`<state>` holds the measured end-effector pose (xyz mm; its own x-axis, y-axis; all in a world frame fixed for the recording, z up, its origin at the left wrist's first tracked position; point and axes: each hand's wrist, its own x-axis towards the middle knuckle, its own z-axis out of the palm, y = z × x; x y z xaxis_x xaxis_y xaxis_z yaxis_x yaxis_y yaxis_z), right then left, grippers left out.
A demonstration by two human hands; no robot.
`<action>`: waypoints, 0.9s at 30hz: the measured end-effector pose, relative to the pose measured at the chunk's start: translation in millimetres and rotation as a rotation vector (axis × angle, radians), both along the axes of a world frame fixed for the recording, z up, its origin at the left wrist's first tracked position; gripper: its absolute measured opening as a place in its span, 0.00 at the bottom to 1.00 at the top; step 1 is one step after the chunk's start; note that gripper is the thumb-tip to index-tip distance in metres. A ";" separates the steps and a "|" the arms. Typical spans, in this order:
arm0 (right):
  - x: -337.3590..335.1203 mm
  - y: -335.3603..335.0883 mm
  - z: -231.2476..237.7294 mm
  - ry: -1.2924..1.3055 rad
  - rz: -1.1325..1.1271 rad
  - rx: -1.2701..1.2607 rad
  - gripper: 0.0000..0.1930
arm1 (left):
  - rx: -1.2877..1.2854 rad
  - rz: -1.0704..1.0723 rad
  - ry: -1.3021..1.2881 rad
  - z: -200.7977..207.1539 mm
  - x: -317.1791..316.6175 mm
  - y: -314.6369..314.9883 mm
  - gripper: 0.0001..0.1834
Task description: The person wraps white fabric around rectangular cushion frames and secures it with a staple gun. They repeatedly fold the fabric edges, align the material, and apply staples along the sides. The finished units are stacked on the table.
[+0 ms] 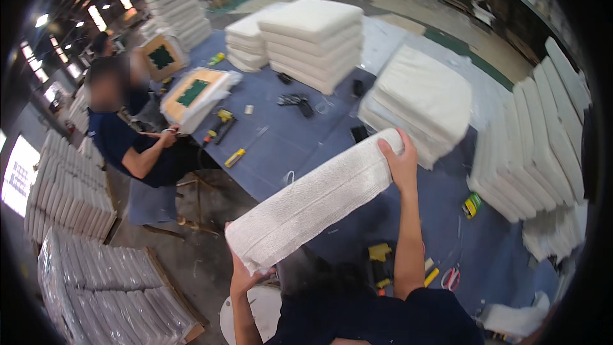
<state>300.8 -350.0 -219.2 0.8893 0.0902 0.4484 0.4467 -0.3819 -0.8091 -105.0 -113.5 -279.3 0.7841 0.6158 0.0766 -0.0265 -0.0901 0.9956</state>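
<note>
White, textured-fabric long cushion (313,201) held tilted over the edge of the blue-covered table (262,169), your left hand (244,275) and right hand (401,163) gripping opposite ends, probably so it won't sag.

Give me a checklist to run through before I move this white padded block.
1. Left hand gripping one end of the white padded block: ok.
2. Right hand gripping the other end: ok.
3. Block's far side checked for flaws: cannot tell; it faces away from the camera.
4. Blue table free of loose tools: not ok; a yellow-handled screwdriver and red-handled scissors lie on it.
5. Block apart from the white stack behind its right end: cannot tell; they overlap in view.
6. Co-worker apart from the block: ok.
</note>
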 end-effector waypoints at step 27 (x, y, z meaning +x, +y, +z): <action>-3.9 -23.3 15.4 0.105 0.125 -0.001 0.18 | 0.179 0.876 -0.206 73.5 55.0 -54.8 0.24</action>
